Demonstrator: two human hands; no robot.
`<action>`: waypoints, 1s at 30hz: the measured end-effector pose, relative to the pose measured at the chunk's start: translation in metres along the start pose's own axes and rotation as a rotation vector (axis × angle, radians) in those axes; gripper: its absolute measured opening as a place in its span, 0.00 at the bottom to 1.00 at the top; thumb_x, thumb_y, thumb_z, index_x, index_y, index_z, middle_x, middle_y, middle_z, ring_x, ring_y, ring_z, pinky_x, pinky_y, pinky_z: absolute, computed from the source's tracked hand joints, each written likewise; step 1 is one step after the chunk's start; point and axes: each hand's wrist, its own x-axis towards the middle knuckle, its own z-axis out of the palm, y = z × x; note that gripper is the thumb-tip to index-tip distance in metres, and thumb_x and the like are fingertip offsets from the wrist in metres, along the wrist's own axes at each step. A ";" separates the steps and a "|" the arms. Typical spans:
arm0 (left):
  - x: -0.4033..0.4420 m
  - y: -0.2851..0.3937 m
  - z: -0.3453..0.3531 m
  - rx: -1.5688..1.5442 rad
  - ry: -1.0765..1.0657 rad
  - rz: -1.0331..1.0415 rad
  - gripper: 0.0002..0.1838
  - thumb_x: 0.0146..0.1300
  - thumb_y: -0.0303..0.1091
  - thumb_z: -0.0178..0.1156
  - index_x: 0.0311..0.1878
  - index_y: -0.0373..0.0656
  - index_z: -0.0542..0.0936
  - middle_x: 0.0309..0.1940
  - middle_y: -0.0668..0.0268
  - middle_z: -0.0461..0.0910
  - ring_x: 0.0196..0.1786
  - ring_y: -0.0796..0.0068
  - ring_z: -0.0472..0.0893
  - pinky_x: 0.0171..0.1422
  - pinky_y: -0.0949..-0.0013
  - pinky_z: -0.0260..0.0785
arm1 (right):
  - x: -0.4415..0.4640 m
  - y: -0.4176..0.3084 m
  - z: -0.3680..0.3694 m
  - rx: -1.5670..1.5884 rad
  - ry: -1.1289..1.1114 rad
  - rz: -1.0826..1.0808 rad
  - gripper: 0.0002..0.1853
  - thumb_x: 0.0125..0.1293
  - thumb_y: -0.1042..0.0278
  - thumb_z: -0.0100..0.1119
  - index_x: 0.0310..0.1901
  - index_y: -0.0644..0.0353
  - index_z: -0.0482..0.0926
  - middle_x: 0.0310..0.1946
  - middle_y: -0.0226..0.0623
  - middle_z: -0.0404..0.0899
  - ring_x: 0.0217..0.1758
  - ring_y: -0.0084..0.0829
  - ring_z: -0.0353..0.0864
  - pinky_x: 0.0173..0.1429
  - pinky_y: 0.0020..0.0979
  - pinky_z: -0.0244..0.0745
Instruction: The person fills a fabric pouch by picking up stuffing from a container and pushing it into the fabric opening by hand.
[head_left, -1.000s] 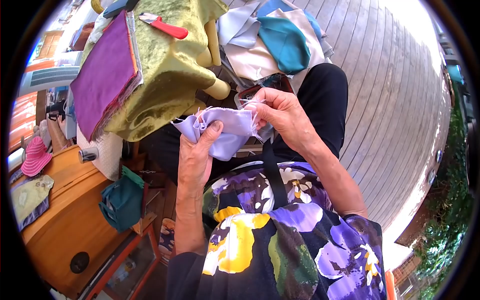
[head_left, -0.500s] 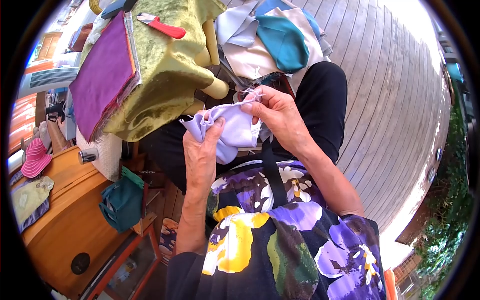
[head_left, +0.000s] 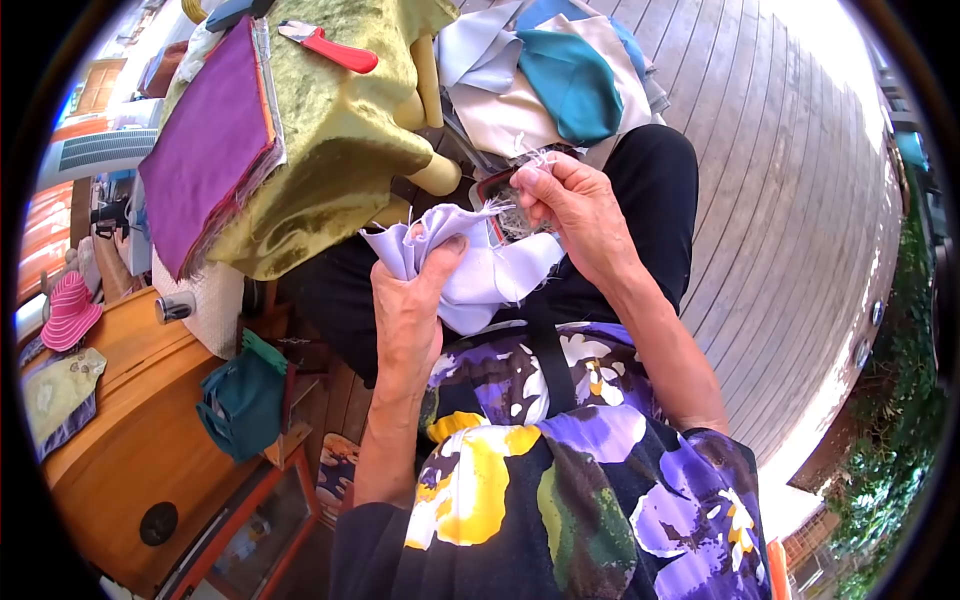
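A crumpled piece of lavender fabric with frayed edges is gripped by my left hand, the thumb pressed on top of its folds. Just right of the cloth, my right hand pinches a tuft of loose pale threads, apart from the fabric. Beneath and behind the hands, partly hidden, is a dark container with a red rim with more pale threads in it. The fabric lies over my lap.
On the left, a table under shiny olive cloth bears a stack of purple fabric and red-handled cutters. Teal fabric lies on cream and grey pieces ahead. A wooden cabinet and teal bag stand at lower left.
My right hand has pulled away from the fabric's edge, up and to the right, with threads between its fingers. The cloth has sagged open, and the container now shows more.
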 end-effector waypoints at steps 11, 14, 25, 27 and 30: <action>0.004 0.000 -0.003 -0.080 0.148 0.117 0.13 0.61 0.29 0.65 0.47 0.37 0.79 0.41 0.69 0.79 0.43 0.82 0.77 0.54 0.74 0.67 | -0.015 0.004 -0.006 -0.033 -0.113 0.008 0.06 0.67 0.69 0.58 0.34 0.62 0.79 0.28 0.27 0.78 0.30 0.15 0.71 0.37 0.20 0.67; 0.005 0.000 -0.006 -0.050 0.139 0.135 0.14 0.61 0.30 0.65 0.48 0.37 0.79 0.42 0.69 0.79 0.44 0.81 0.77 0.55 0.73 0.66 | -0.015 -0.002 -0.006 -0.078 -0.115 0.029 0.07 0.68 0.68 0.57 0.34 0.62 0.79 0.27 0.27 0.78 0.31 0.15 0.71 0.37 0.20 0.67; 0.002 -0.002 0.009 -0.043 0.110 0.092 0.11 0.62 0.29 0.65 0.46 0.38 0.79 0.41 0.70 0.79 0.43 0.83 0.76 0.51 0.75 0.67 | -0.017 0.007 0.021 -0.058 -0.220 0.059 0.07 0.67 0.66 0.61 0.37 0.60 0.78 0.29 0.24 0.75 0.32 0.14 0.70 0.39 0.19 0.67; 0.003 0.000 0.011 -0.042 0.131 0.090 0.11 0.61 0.29 0.65 0.45 0.38 0.79 0.40 0.70 0.79 0.42 0.82 0.76 0.51 0.75 0.67 | -0.014 0.008 0.017 -0.077 -0.165 0.046 0.07 0.67 0.66 0.60 0.36 0.60 0.78 0.28 0.24 0.75 0.31 0.14 0.70 0.38 0.19 0.67; 0.003 0.003 0.010 -0.105 0.143 0.146 0.12 0.61 0.30 0.66 0.46 0.39 0.78 0.41 0.70 0.79 0.43 0.82 0.76 0.52 0.75 0.67 | -0.010 0.007 0.008 0.080 -0.055 0.027 0.07 0.66 0.66 0.61 0.35 0.61 0.79 0.27 0.26 0.77 0.30 0.16 0.72 0.39 0.20 0.68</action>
